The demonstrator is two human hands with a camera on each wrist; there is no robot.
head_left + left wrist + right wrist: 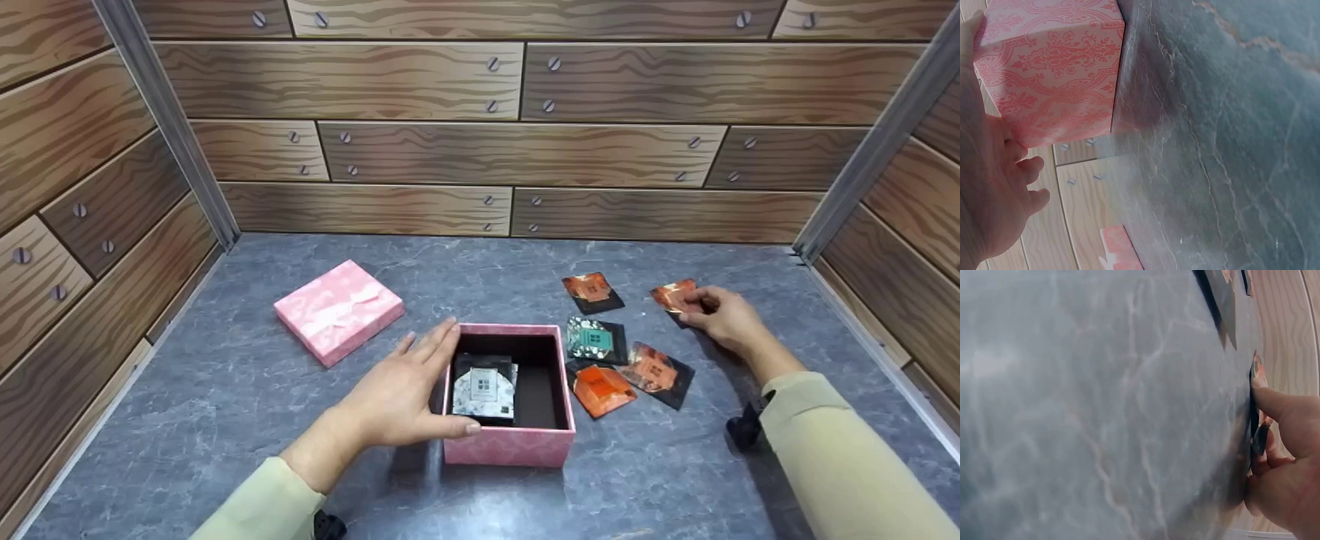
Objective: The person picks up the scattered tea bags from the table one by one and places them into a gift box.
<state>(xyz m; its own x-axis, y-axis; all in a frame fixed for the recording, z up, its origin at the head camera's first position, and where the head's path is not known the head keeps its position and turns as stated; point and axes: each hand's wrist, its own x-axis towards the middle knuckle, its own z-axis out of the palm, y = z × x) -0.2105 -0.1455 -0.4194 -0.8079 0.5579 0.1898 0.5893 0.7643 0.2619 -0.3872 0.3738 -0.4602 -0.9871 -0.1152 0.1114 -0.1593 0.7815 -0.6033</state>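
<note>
A pink patterned box [506, 448] stands without its lid on the grey marbled surface. My left hand [401, 394] rests against its left side, fingers stretched towards the far left corner and thumb along the near rim. Inside, on the left, lie white-and-black sachets [484, 386]; the box's right part shows bare dark bottom. At the right, my right hand [724, 319] pinches the edge of an orange-and-black sachet [671, 295] between thumb and fingers. In the right wrist view that sachet [1260, 371] appears edge-on, close to the surface.
Right of the box lie a green sachet [596, 340], a bright orange one [602, 390] and orange-and-black ones [592, 291], [660, 373] some overlapping. The pink lid [339, 309] with a bow lies back left. Wood-patterned walls [480, 154] enclose the surface at back and sides.
</note>
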